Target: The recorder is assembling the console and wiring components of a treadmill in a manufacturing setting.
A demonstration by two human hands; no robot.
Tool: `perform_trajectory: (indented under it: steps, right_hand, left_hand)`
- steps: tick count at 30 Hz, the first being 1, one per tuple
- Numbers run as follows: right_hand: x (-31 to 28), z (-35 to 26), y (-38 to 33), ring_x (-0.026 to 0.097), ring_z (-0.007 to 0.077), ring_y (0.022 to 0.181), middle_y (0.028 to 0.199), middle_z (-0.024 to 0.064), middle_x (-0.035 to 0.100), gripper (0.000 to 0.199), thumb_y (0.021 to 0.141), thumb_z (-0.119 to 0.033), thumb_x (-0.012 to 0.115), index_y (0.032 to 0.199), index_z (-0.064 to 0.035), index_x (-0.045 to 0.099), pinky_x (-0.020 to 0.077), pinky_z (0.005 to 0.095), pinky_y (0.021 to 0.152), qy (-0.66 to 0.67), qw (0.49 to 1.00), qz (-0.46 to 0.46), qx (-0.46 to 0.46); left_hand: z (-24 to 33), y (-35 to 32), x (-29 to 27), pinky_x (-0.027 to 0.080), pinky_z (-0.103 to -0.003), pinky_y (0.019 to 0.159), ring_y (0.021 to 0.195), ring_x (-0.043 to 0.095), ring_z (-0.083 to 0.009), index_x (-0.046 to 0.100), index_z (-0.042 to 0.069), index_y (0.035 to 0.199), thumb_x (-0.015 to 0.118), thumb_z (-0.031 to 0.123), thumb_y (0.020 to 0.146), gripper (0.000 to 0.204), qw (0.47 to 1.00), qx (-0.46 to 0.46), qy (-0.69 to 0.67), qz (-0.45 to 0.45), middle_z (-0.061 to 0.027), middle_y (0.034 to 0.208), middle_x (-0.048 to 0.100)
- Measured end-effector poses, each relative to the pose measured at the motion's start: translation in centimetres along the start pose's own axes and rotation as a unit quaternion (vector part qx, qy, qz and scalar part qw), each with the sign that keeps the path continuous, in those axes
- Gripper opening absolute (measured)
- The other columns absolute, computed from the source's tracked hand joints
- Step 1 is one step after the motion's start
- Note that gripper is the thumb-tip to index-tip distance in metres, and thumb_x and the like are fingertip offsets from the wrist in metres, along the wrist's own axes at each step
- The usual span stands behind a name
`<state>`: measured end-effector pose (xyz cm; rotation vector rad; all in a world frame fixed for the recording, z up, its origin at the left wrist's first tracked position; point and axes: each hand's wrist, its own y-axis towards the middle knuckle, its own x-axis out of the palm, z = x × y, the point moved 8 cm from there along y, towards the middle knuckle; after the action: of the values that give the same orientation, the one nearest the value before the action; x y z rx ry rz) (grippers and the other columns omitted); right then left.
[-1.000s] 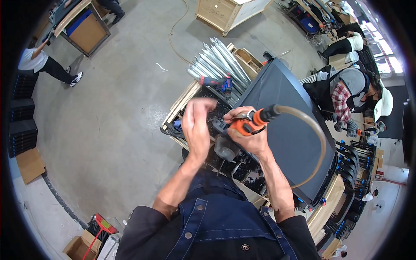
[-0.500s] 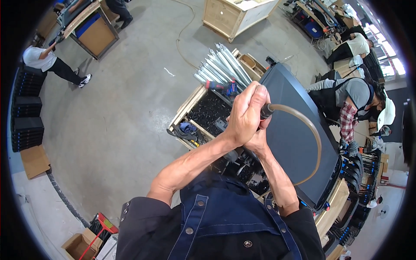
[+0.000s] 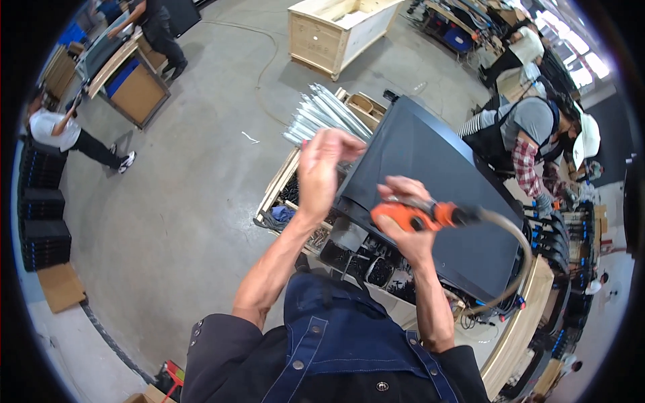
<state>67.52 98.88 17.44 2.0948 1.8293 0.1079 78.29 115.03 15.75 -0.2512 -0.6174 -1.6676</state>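
My right hand [image 3: 415, 246] is wrapped round an orange air tool [image 3: 398, 216] with a dark fitting at its back end. From that fitting a clear, brownish hose [image 3: 514, 232] curves off to the right and down. The tool is above a large dark grey panel [image 3: 463, 252], which lies flat on the bench; whether they touch I cannot tell. My left hand [image 3: 318, 180], somewhat blurred, is raised past the panel's left edge with nothing in it. Its fingers stretch to the right, near a bundle of silvery metal tubes [image 3: 326, 115].
Below the panel's near edge are bins of small black parts [image 3: 379, 271]. A wooden crate [image 3: 316, 43] stands on the floor ahead. To the right, a co-worker in a white cap [image 3: 586, 141] bends over the bench. Black stacked parts [image 3: 46, 238] line the left wall.
My hands, earlier together round the tool, have parted. The left let go and moved left; the right brought the tool lower, over the panel. The view has shifted too.
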Motion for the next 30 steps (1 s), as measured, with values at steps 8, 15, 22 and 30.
perform_trajectory:
  steps: [8, 15, 22, 30]
  right_hand:
    - [-17.3, 3.4, -23.1, 0.067, 0.0223, 0.100, 0.106, 0.0082, 0.060, 0.054, 0.074, 0.001, 0.080, 0.122, -0.0043, 0.056, 0.0566, 0.0383, 0.090, -0.017, 0.929, 0.314, 0.195]
    - [-32.8, 5.7, -49.3, 0.060, 0.0112, 0.079, 0.087, 0.0026, 0.062, 0.035, 0.079, -0.003, 0.077, 0.105, -0.0049, 0.053, 0.0514, 0.0293, 0.074, -0.185, 0.733, 0.534, 0.379]
    - [-51.1, 11.7, -72.4, 0.054, 0.0086, 0.074, 0.082, -0.0025, 0.059, 0.026, 0.081, -0.017, 0.081, 0.090, -0.0067, 0.060, 0.0467, 0.0278, 0.070, -0.116, 0.638, 0.666, 0.370]
    - [-67.3, 21.6, -80.8, 0.061, 0.0151, 0.080, 0.085, 0.0057, 0.066, 0.038, 0.072, -0.009, 0.082, 0.105, -0.0026, 0.065, 0.0504, 0.0302, 0.076, -0.158, 0.625, 0.630, 0.434]
  left_hand:
    - [-14.1, -17.5, 0.0, 0.041, -0.025, 0.058, 0.065, 0.052, -0.0081, 0.066, -0.002, 0.106, 0.052, 0.023, 0.105, 0.029, 0.904, -0.315, 0.191, -0.216, -0.0012, 0.071, 0.059]
    - [-25.6, -38.2, 5.1, 0.050, -0.025, 0.064, 0.070, 0.062, -0.0100, 0.063, 0.005, 0.098, 0.062, 0.032, 0.101, 0.027, 0.753, -0.562, 0.179, -0.293, -0.0042, 0.080, 0.069]
    - [-41.7, -47.9, 15.0, 0.051, -0.026, 0.065, 0.073, 0.066, -0.0134, 0.065, 0.003, 0.101, 0.068, 0.038, 0.097, 0.036, 0.706, -0.575, 0.326, -0.252, -0.0080, 0.085, 0.071]
    - [-41.4, -51.8, 12.4, 0.059, -0.035, 0.065, 0.082, 0.071, -0.0258, 0.057, 0.001, 0.118, 0.063, 0.038, 0.099, 0.042, 0.671, -0.622, 0.373, -0.155, -0.0149, 0.099, 0.070]
